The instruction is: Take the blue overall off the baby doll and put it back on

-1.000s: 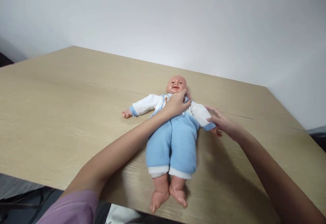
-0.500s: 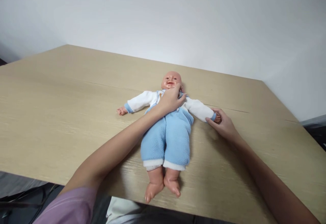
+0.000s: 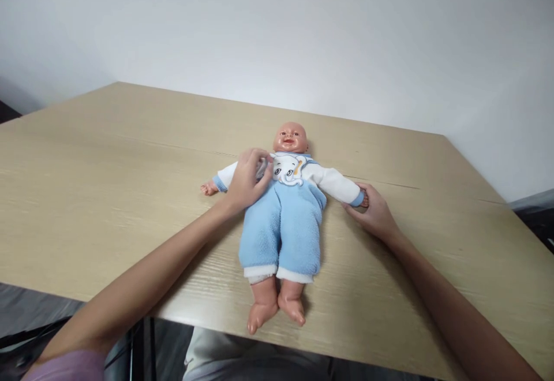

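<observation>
A baby doll (image 3: 279, 225) in a blue and white outfit lies on its back on the table, its bare feet towards me and its arms spread. A white elephant face decorates the outfit's chest. My left hand (image 3: 247, 182) is at the doll's shoulder on the left side, fingers curled over the white sleeve and thumb by the elephant patch; part of that sleeve is hidden behind it. On the other side, my right hand (image 3: 377, 210) has its thumb and fingers closed around the doll's wrist at the blue cuff (image 3: 357, 198).
The doll rests near the front edge of a light wooden table (image 3: 130, 208) with thin seams across its top. Behind the table stands a pale wall (image 3: 277, 34). Dark cables and a frame (image 3: 38, 335) show below at the lower left.
My left hand has moved left and down from the doll's neck and chin to its shoulder, uncovering the elephant patch. My right hand stays at the doll's wrist, shifted slightly left.
</observation>
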`<state>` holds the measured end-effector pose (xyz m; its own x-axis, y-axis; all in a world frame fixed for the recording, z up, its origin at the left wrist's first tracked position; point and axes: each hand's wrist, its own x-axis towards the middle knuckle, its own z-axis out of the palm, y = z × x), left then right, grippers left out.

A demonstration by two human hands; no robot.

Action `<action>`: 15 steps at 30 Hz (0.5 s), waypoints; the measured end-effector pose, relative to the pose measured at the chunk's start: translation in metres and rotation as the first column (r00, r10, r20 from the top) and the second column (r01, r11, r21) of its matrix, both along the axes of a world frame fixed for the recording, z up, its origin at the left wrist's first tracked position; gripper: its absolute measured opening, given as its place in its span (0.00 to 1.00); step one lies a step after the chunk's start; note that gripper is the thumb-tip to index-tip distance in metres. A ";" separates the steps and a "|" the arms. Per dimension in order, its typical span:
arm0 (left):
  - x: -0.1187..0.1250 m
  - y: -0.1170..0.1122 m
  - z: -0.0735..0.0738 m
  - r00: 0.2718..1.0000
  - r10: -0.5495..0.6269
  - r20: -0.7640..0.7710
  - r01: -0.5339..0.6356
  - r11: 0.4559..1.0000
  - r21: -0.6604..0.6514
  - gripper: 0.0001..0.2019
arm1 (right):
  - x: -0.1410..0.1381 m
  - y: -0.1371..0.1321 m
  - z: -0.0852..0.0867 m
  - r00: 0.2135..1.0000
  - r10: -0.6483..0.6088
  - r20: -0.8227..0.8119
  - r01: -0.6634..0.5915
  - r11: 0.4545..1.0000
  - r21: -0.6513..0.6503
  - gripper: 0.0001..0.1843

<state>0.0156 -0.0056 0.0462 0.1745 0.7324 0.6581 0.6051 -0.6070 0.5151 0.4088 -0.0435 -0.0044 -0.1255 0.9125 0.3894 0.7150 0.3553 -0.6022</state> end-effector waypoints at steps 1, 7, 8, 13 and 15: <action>-0.008 -0.005 -0.006 1.000 0.015 0.022 -0.015 0.999 -0.031 0.06 | -0.001 0.000 0.000 0.998 -0.008 0.056 0.005 0.998 0.058 0.30; -0.034 -0.023 -0.019 0.997 0.019 -0.071 -0.034 0.974 -0.223 0.13 | -0.025 -0.018 0.017 0.949 -0.030 0.314 -0.114 0.896 0.429 0.27; -0.035 -0.023 -0.017 0.994 0.014 -0.108 -0.039 0.972 -0.230 0.15 | -0.032 -0.022 0.021 0.952 0.019 0.304 -0.156 0.888 0.433 0.24; -0.036 -0.021 -0.013 0.977 0.041 -0.208 -0.098 0.957 -0.274 0.20 | -0.064 -0.025 0.024 0.973 0.223 -0.049 -0.214 0.966 0.144 0.18; -0.038 -0.019 -0.015 0.983 -0.001 -0.185 -0.060 0.945 -0.322 0.21 | -0.074 -0.016 0.022 0.944 0.228 -0.240 -0.255 0.963 -0.087 0.22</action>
